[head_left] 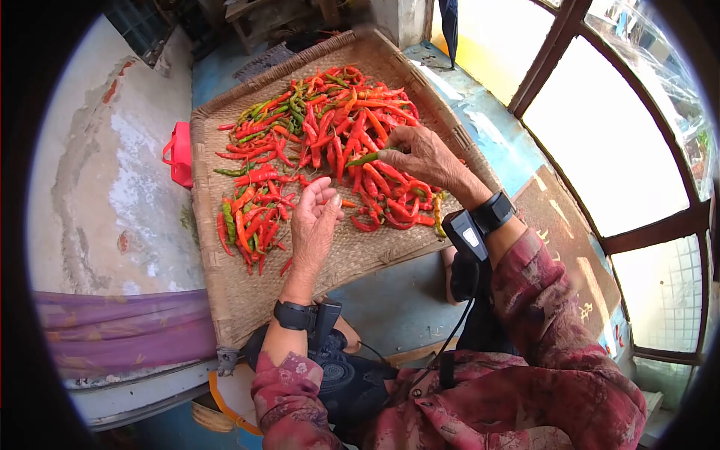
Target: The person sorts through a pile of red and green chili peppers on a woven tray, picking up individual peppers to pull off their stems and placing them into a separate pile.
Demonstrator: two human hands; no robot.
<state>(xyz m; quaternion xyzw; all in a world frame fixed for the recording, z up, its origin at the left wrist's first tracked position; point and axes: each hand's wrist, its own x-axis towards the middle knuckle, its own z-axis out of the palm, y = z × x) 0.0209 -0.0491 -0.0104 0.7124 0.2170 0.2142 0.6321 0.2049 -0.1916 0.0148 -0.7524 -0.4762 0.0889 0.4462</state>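
A green chili pepper (363, 159) sticks out to the left from the pinched fingers of my right hand (424, 156), above the big heap of red chili peppers (352, 124). My left hand (313, 221) is over the middle of the woven tray (300, 264), palm turned to the right, its fingers loosely curled and the thumb apart, with nothing showing in it. An orange chili pepper (348, 203) lies just right of its thumb. On the left of the tray is a smaller pile of red chili peppers (255, 217) with a few green ones among them.
A raised rim (457, 139) runs round the tray. Left of it, a red bag (178, 154) stands by the peeling wall (112, 165). Windows (607, 127) line the right side, and a dark umbrella (449, 26) hangs at the back. My knees are under the tray's near edge.
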